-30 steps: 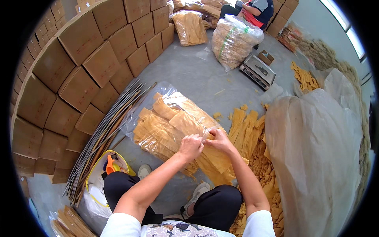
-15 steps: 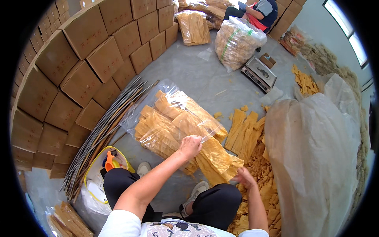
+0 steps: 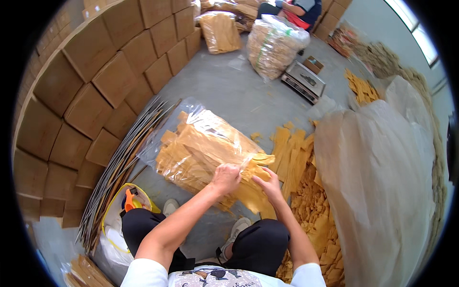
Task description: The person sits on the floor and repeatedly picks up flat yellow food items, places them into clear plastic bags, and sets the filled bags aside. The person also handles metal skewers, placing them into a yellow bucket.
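A clear plastic bag (image 3: pixel 191 112) lies on the floor in front of me, filled with long yellow strips that look like dried tofu skin (image 3: pixel 210 138). My left hand (image 3: pixel 226 179) is closed on the bag's edge at its near mouth. Close beside it, my right hand (image 3: pixel 268 185) grips the end of a tofu skin strip (image 3: pixel 258 167) at the bag's opening, fingers bent round it. Below the hands, more strips (image 3: pixel 258 201) stick out of the bag toward my knees. Loose strips (image 3: pixel 289 148) lie to the right of the bag.
Stacked cartons (image 3: pixel 81 57) wall the left side, with a bundle of thin rods (image 3: pixel 119 162) before them. A yellow-rimmed bag (image 3: pixel 152 203) holds an orange-handled tool (image 3: pixel 129 200). Right: broken pieces (image 3: pixel 315 220) and a plastic sheet (image 3: pixel 373 182). Beyond: a scale (image 3: pixel 303 79), a full sack (image 3: pixel 275 45) and a seated person (image 3: pixel 303 12).
My right hand has moved up and left to the bag's mouth, beside my left hand. The strip it holds has shifted deeper into the bag. The view has shifted slightly.
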### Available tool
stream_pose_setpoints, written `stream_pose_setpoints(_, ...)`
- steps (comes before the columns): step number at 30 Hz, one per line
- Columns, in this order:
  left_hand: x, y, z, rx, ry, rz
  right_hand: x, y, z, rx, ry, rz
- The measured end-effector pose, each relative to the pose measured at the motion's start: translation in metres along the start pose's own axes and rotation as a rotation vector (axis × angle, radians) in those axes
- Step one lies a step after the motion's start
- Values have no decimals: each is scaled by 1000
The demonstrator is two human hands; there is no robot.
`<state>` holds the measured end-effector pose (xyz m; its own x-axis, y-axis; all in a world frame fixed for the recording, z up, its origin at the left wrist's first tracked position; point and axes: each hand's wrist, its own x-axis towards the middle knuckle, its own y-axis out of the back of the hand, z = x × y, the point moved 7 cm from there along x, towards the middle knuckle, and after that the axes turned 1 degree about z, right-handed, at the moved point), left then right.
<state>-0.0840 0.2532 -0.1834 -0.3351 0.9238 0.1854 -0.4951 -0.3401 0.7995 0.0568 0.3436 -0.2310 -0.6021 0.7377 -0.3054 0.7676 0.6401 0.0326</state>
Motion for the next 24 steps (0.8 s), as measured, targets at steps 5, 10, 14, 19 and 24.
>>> stream_pose_setpoints(5, 0, -4, 0, 1, -47, -9, 25, 1, -6, -217, 243, 93)
stream_pose_setpoints(10, 0, -6, 3, 72, -85, -41, 30, -9, 17, -455, 283, 180)
stream_pose_setpoints(14, 1, -11, 1, 122, -26, -173, 37, -4, 39, -347, 95, 4)
stream_pose_setpoints(19, -5, -20, -52, 260, 94, -214, 13, 82, 112, -72, 2, 319)
stream_pose_setpoints(24, -14, -49, -83, 286, 188, -497, -41, 197, 203, -607, -242, 660)
